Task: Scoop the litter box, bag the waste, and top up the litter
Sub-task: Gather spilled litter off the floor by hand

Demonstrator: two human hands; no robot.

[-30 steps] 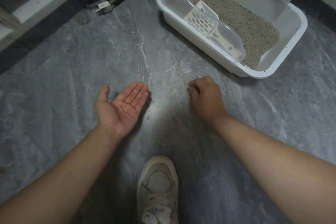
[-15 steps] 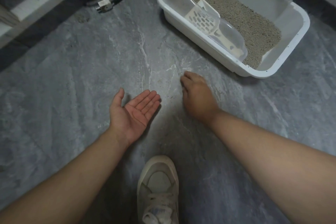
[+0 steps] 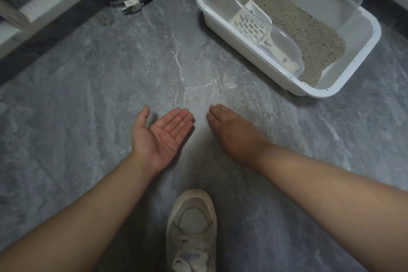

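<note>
Bare floor [image 3: 88,117] between flat hands and litter box [image 3: 344,86] rim.

A home: litter box [image 3: 293,86] on tiled floor [image 3: 88,106].

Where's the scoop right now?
In the head view, the scoop is at upper right, inside the litter box, lying against its near-left wall beside the litter. Neither the left hand nor the right hand touches it.
</note>
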